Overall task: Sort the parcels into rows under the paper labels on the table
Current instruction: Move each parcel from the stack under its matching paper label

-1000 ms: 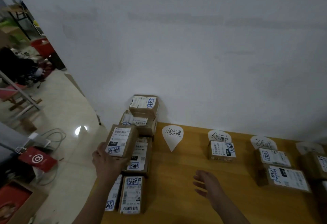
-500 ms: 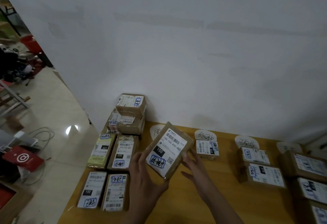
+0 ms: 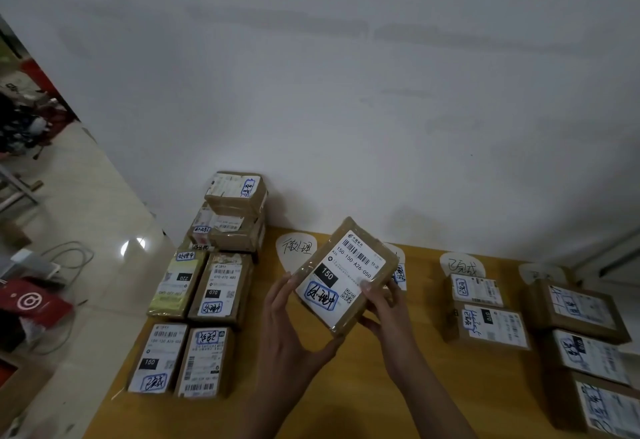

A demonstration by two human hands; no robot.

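Scene: a wooden table point(image 3: 363, 386) against a white wall, seen from the person's head.
Parcel: a brown parcel point(image 3: 346, 276) is held in the air over the middle of the table, tilted, with its white shipping sticker facing the camera. It touches nothing but the hands.
Left hand: the left hand point(image 3: 291, 327) grips the parcel's lower left edge, fingers curled round it.
Right hand: the right hand point(image 3: 388, 307) pinches the lower right edge, thumb on the sticker and fingers behind.
What changed: a second ago the left hand alone held this parcel at the pile point(image 3: 207, 300) by the table's left edge, and the right hand hovered with its fingers spread. Now both hands hold it, raised and turned face up.
Labels: four paper labels lie along the wall side. The first label point(image 3: 294, 251) is just left of the parcel, and the parcel partly hides the second.
Rows: sorted parcels lie under the third label point(image 3: 462, 267) and further right.
Meaning: the parcel has left the pile but is not yet placed. It is probably being read. Its handwritten mark is upside down and unclear.
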